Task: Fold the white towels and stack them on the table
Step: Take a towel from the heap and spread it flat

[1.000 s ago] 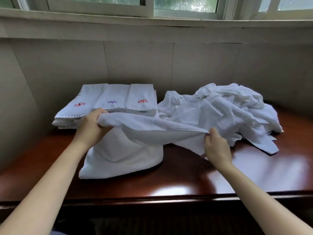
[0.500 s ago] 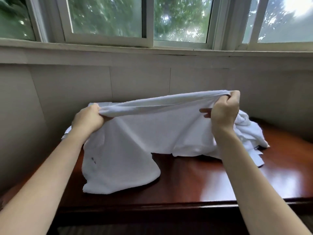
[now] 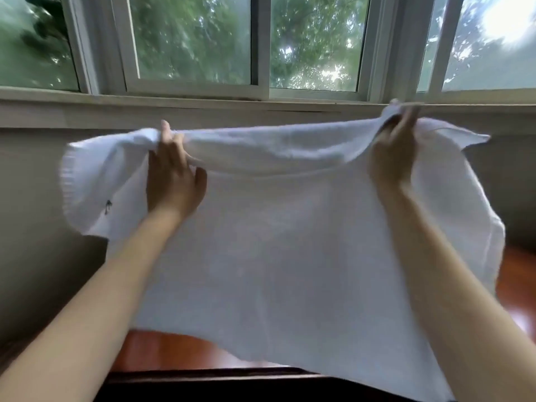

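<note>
**Towel raised and spread, ready for its first fold**

Towel (image 3: 290,242) hangs in the air above the worktop (image 3: 162,352), stretched wide by its top edge, its lower hem loose over the worktop's near edge. The left grip (image 3: 174,181) (the person's left hand) is clamped on the top edge a little in from the corner, so a flap with a small dark mark droops beyond it. The right grip (image 3: 391,152) pinches the gathered cloth near the other top corner.

This looks like the shake-out step, with folding proper not yet begun. The next move probably calls for evening out the top edge, then either bringing the two grips together to halve the cloth or lowering it flat onto the worktop.

Half a second ago the towel's lower part lay bunched on the worktop and the grips were lower and closer together. Now it is lifted clear and pulled wider, and it hides the unfolded heap that showed behind it.
</note>
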`<state>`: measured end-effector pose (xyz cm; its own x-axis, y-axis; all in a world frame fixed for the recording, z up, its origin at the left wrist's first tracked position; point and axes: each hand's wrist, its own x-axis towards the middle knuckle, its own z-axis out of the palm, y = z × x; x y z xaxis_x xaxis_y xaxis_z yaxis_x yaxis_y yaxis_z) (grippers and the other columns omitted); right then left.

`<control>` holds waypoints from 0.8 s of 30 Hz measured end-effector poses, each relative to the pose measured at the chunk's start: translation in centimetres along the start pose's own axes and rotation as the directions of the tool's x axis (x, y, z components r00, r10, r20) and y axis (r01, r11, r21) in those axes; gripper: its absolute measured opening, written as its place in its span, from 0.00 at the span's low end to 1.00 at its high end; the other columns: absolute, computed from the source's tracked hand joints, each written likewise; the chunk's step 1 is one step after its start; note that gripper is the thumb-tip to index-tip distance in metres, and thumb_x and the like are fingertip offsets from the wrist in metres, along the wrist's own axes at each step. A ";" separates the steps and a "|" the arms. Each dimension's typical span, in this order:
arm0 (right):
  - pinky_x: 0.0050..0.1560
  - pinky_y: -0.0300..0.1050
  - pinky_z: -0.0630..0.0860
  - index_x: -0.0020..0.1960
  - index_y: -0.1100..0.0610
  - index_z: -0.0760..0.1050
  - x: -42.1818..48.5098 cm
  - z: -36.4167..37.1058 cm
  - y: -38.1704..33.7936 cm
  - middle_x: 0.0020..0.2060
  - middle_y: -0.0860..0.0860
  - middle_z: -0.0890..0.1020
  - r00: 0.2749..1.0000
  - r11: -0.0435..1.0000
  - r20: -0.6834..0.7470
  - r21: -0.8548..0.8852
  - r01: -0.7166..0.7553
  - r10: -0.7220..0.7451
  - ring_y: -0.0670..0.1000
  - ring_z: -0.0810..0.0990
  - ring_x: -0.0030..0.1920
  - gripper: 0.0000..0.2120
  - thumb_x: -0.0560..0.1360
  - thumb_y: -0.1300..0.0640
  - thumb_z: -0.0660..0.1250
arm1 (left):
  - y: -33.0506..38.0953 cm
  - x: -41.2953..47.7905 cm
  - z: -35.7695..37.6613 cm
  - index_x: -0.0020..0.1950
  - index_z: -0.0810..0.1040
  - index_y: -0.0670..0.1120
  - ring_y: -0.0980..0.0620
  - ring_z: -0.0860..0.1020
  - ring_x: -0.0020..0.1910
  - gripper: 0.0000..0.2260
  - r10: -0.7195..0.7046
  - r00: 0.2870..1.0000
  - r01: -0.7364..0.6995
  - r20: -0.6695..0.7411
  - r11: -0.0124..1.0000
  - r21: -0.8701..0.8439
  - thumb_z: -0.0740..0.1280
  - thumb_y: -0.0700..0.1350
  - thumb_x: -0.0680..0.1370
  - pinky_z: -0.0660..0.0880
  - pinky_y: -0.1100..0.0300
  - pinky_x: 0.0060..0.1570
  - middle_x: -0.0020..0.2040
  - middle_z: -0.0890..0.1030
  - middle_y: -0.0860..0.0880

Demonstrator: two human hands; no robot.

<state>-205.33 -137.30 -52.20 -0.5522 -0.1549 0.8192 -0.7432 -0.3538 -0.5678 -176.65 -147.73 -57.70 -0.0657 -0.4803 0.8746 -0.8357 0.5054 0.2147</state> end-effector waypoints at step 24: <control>0.55 0.52 0.70 0.50 0.54 0.73 -23.0 3.9 20.2 0.55 0.55 0.75 0.514 0.730 0.746 -0.617 0.294 0.424 0.61 0.72 0.55 0.15 0.80 0.46 0.53 | -7.6 -17.0 11.9 0.64 0.71 0.46 0.45 0.76 0.57 0.16 -0.198 0.466 0.010 0.862 0.976 0.219 0.51 0.52 0.83 0.71 0.52 0.47 0.61 0.75 0.46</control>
<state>-206.16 -144.49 -82.24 -0.3172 -0.9173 0.2408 -0.9378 0.2656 -0.2235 -175.61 -151.92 -79.38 -0.3350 -0.9422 -0.0095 -0.9355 0.3314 0.1226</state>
